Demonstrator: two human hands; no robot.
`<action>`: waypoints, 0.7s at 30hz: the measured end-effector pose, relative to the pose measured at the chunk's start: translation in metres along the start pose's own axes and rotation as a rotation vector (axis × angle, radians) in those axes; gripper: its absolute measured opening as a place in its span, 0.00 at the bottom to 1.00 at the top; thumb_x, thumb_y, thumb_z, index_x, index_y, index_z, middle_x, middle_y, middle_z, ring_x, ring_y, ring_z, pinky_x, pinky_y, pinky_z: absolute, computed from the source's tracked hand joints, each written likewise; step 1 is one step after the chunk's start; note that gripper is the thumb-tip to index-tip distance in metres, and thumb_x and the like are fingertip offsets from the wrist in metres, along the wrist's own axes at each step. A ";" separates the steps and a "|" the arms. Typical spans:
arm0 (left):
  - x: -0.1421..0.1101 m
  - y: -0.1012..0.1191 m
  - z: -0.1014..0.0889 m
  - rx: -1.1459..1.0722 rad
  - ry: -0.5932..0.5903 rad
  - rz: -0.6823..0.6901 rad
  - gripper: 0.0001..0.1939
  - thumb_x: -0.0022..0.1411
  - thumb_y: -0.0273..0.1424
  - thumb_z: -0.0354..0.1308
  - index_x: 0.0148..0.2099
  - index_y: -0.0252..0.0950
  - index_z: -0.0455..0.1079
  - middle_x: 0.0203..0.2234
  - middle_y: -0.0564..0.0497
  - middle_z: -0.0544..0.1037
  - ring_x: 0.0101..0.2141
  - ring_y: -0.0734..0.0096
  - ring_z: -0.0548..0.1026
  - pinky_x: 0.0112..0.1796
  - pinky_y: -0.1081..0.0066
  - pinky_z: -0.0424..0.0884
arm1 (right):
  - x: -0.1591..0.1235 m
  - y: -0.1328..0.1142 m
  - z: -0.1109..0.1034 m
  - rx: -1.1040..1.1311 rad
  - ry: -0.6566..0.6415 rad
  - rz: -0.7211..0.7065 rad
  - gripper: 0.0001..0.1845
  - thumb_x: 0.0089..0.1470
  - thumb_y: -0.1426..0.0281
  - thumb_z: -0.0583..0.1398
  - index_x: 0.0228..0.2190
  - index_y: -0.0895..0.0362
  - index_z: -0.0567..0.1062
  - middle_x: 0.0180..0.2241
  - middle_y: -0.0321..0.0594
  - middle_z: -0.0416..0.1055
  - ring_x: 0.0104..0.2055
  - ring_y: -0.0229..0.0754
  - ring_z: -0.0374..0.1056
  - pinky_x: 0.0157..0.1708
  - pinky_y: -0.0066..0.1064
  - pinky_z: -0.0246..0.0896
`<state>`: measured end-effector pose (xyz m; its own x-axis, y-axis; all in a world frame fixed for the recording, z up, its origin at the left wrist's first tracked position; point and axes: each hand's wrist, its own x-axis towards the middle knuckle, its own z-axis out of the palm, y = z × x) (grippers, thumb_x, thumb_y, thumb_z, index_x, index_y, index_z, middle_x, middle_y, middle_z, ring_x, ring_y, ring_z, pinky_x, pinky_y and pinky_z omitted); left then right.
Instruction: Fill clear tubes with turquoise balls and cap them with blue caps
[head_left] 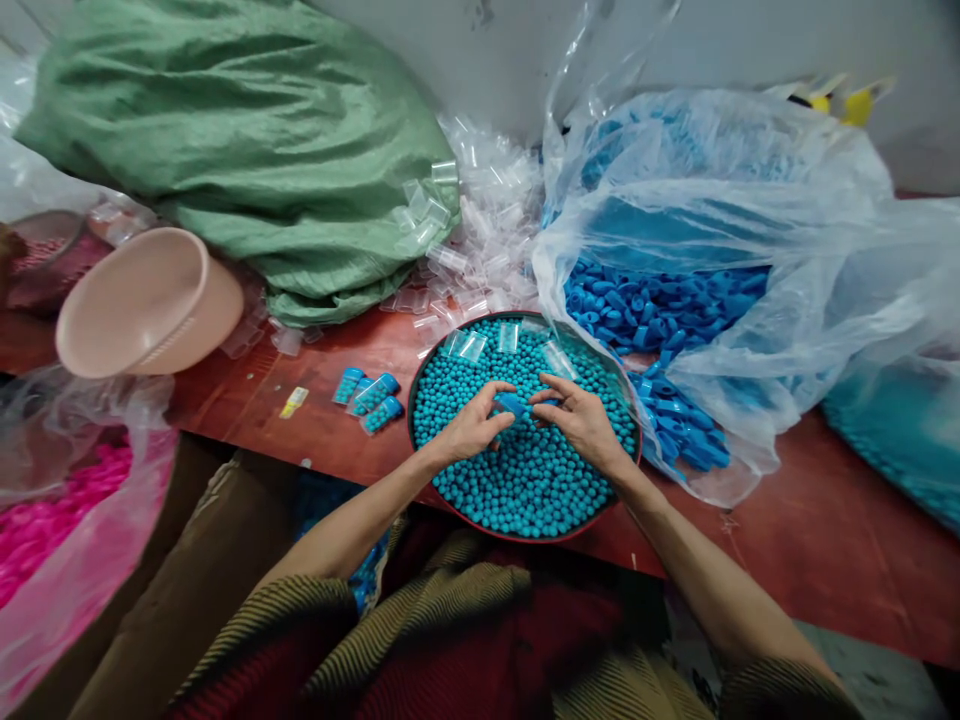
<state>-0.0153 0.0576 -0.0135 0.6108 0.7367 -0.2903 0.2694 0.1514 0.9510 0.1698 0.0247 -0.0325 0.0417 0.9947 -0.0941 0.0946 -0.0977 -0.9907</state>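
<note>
Left hand (474, 428) closed on a blue piece (510, 404), pinching it between thumb and fingertips, low over the turquoise beads (525, 490). Just to the right, with the right hand (583, 418), fingers curled and thumb near them, reaching toward the same piece; too small to tell whether gripping anything. Both held apart, above the middle of the round tray (414, 440), full of beads and set at the front edge of the red desk (795, 530).

On the beads, toward the far side, several clear tubes (508, 337). Left of the tray, grouped close together on the desk, a few filled tubes (381, 414) with blue tops; farther left, a small yellow label (294, 402). Behind, heaped beside a green sack (247, 160), many more clear tubes, some lying on the sack. To the right, in and around the mouth of a translucent bag (817, 300), loose blue caps (660, 305). At far left, a pale pink bowl (127, 310); below it, in a plastic bag (112, 600), bright pink pieces (60, 510).
</note>
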 end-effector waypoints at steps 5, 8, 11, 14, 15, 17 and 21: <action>-0.001 0.003 0.005 0.054 -0.003 0.051 0.26 0.58 0.32 0.53 0.59 0.38 0.55 0.32 0.53 0.68 0.22 0.80 0.64 0.23 0.77 0.65 | -0.002 -0.002 0.012 -0.002 0.114 -0.041 0.32 0.46 0.58 0.63 0.51 0.56 0.66 0.45 0.47 0.72 0.38 0.44 0.72 0.27 0.33 0.71; -0.002 0.001 0.008 -0.004 -0.015 0.094 0.31 0.59 0.33 0.53 0.63 0.39 0.50 0.30 0.54 0.68 0.23 0.78 0.64 0.25 0.75 0.66 | -0.007 -0.006 0.011 -0.218 0.023 -0.133 0.23 0.53 0.59 0.58 0.49 0.56 0.69 0.45 0.47 0.73 0.43 0.47 0.71 0.38 0.39 0.71; -0.004 -0.001 0.012 -0.040 0.056 0.177 0.31 0.58 0.32 0.53 0.63 0.35 0.51 0.31 0.52 0.70 0.27 0.76 0.65 0.31 0.73 0.67 | -0.012 -0.006 0.013 -0.457 -0.115 -0.295 0.25 0.55 0.58 0.56 0.51 0.58 0.67 0.48 0.50 0.71 0.50 0.51 0.68 0.50 0.45 0.64; -0.006 0.000 0.018 -0.098 0.130 0.186 0.31 0.57 0.29 0.53 0.63 0.34 0.53 0.35 0.51 0.71 0.28 0.76 0.65 0.34 0.72 0.67 | -0.018 -0.001 0.021 -0.608 -0.143 -0.398 0.41 0.48 0.55 0.61 0.58 0.61 0.57 0.53 0.57 0.64 0.54 0.57 0.64 0.49 0.49 0.64; -0.006 0.001 0.019 -0.122 0.144 0.182 0.31 0.56 0.29 0.53 0.62 0.34 0.54 0.36 0.51 0.71 0.29 0.76 0.65 0.35 0.73 0.66 | -0.019 0.000 0.024 -0.652 -0.125 -0.406 0.44 0.47 0.55 0.62 0.59 0.62 0.54 0.53 0.58 0.63 0.53 0.58 0.64 0.46 0.49 0.65; -0.006 0.003 0.022 -0.160 0.155 0.168 0.30 0.55 0.27 0.54 0.61 0.35 0.55 0.38 0.51 0.71 0.30 0.76 0.66 0.36 0.73 0.66 | -0.022 0.001 0.030 -0.725 -0.064 -0.402 0.45 0.47 0.57 0.62 0.59 0.62 0.52 0.50 0.57 0.65 0.49 0.57 0.67 0.41 0.48 0.68; -0.003 0.008 0.028 -0.198 0.208 0.132 0.22 0.53 0.25 0.55 0.52 0.36 0.62 0.36 0.53 0.71 0.32 0.76 0.66 0.38 0.74 0.66 | -0.024 -0.003 0.032 -0.837 0.033 -0.424 0.38 0.48 0.58 0.60 0.56 0.62 0.57 0.43 0.54 0.67 0.39 0.53 0.70 0.31 0.40 0.69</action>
<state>0.0054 0.0383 -0.0078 0.4602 0.8743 -0.1541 0.0352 0.1555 0.9872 0.1364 0.0023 -0.0309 -0.1336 0.9523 0.2743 0.7926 0.2688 -0.5473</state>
